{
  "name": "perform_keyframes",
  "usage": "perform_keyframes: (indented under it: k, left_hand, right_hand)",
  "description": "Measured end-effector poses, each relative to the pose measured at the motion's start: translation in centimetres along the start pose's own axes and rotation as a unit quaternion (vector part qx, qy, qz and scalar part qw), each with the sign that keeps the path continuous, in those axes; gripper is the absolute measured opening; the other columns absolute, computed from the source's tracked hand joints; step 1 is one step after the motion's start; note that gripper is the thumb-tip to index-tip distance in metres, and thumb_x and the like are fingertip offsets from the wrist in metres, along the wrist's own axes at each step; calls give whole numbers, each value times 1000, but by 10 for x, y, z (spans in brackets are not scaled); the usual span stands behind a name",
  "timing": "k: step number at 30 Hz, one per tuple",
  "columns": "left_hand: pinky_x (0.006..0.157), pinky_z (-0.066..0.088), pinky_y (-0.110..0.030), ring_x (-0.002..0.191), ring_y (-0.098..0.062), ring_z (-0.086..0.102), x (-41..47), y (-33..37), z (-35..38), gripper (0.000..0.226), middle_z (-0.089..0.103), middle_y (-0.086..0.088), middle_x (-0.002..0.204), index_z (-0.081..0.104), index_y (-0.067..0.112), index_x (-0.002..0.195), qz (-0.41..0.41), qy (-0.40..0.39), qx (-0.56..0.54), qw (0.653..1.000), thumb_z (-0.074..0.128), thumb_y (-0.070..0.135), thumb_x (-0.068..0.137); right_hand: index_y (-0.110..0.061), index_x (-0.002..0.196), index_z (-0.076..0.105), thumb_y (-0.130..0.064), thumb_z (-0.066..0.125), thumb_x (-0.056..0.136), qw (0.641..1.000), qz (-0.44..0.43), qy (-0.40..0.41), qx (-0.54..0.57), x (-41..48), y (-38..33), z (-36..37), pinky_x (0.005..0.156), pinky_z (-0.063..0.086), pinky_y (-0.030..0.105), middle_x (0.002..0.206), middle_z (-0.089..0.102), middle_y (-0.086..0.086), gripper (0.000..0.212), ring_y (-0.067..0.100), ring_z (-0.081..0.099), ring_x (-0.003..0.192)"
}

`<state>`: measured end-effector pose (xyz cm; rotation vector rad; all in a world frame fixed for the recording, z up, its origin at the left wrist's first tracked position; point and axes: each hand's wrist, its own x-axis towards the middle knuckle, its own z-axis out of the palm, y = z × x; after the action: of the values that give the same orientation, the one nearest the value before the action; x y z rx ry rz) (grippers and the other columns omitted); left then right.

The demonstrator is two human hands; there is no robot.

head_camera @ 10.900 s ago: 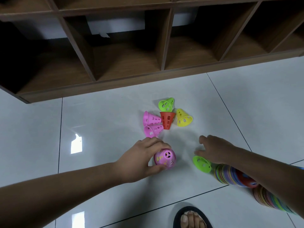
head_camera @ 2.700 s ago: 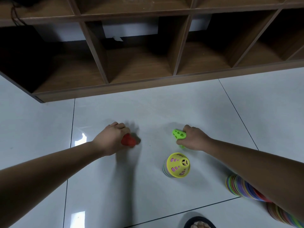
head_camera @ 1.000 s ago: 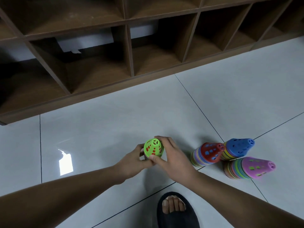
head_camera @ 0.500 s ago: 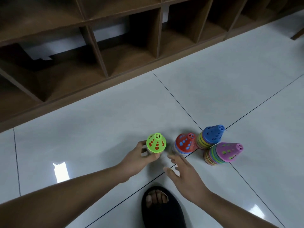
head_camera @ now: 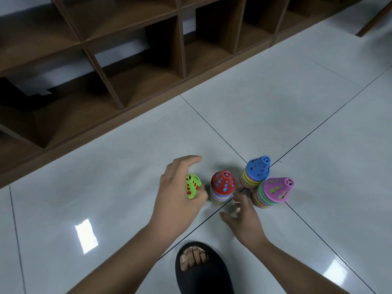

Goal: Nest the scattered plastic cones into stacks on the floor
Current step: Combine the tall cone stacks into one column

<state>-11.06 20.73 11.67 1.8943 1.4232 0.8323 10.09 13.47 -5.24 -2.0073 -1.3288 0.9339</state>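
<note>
Peeking from behind left grip (head_camera: 178, 194), green stack (head_camera: 192, 186) stands.

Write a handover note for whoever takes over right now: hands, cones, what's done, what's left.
Left hand: open, fingers straight, right against the green-topped stack.
Right hand: open, holding nothing, low in front of the red-topped stack.
Things: four stacks stand clustered on the floor; the blue-topped stack and pink-topped stack are on the right.
Done: every cone in view is nested.
Left: no loose cone shows; check outside the view.
</note>
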Motion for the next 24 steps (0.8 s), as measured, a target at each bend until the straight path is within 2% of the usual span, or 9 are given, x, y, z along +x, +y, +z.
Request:
perform_keyframes:
  k: [2, 5, 9, 10, 12, 14, 17, 19, 24]
  left_hand:
    - [109, 33, -18, 127, 14, 43, 9, 15, 8, 58, 52, 31, 135, 56, 38, 142, 63, -31, 61, 996, 72, 29, 87]
    - [104, 40, -36, 123, -9, 55, 24, 21, 26, 53, 62, 18, 135, 58, 39, 141, 130, -93, 168, 973, 66, 41, 88]
    - [87, 47, -42, 102, -22, 63, 41, 15, 47, 40, 71, 9, 113, 69, 38, 127, 171, -119, 278, 938, 71, 43, 88]
    - [84, 48, -42, 97, -24, 64, 45, 13, 51, 34, 72, 7, 106, 72, 37, 121, 182, -121, 302, 928, 74, 43, 88]
    - [84, 45, -41, 96, -25, 65, 52, 10, 53, 27, 73, 6, 101, 73, 37, 116, 179, -126, 333, 917, 76, 44, 91]
    - [91, 41, -39, 105, -24, 63, 58, 9, 51, 28, 72, 6, 109, 70, 38, 124, 157, -132, 335, 920, 70, 45, 97]
    - [97, 36, -37, 115, -21, 60, 67, 8, 47, 32, 71, 7, 118, 64, 40, 132, 125, -132, 338, 923, 64, 48, 100]
    - [98, 36, -37, 115, -21, 60, 73, 6, 44, 31, 72, 8, 119, 64, 42, 131, 100, -134, 331, 929, 64, 47, 100]
    - [101, 39, -39, 111, -20, 63, 74, 2, 38, 30, 74, 9, 116, 68, 41, 127, 63, -147, 293, 943, 69, 44, 97]
  right_hand:
    - [-25, 139, 53, -28, 92, 76, 1000, -16, 5, 8, 10, -3, 6, 89, 49, 27, 122, 56, -7, 75, 11, 55, 110]
    - [-24, 134, 55, -27, 94, 70, 999, -14, 17, 31, 22, -12, 12, 85, 46, 20, 119, 57, -6, 75, 6, 53, 106]
    - [-15, 130, 59, -27, 97, 66, 999, -25, 33, 29, 31, -11, 16, 80, 45, 15, 114, 61, -3, 75, -1, 49, 97]
    - [-14, 129, 60, -28, 97, 66, 999, -24, 38, 23, 33, -10, 16, 80, 46, 18, 113, 61, -3, 75, -1, 48, 96]
    - [-17, 125, 61, -32, 98, 65, 999, -18, 43, 16, 37, -8, 16, 83, 52, 28, 110, 60, -6, 72, 2, 49, 97]
    - [-22, 122, 62, -41, 97, 64, 999, -16, 39, 11, 42, -8, 17, 83, 55, 34, 109, 60, -7, 70, 6, 53, 98]
    - [-23, 122, 61, -51, 92, 63, 1000, -15, 27, -3, 49, -11, 18, 85, 57, 39, 110, 61, -5, 72, 16, 60, 102]
    - [-19, 119, 59, -48, 92, 64, 1000, -16, 19, -16, 52, -15, 19, 84, 55, 42, 108, 59, -3, 70, 22, 59, 103]
    - [-21, 115, 56, -48, 90, 65, 999, -20, 27, 0, 49, -17, 21, 82, 55, 43, 105, 59, -2, 66, 23, 58, 101]
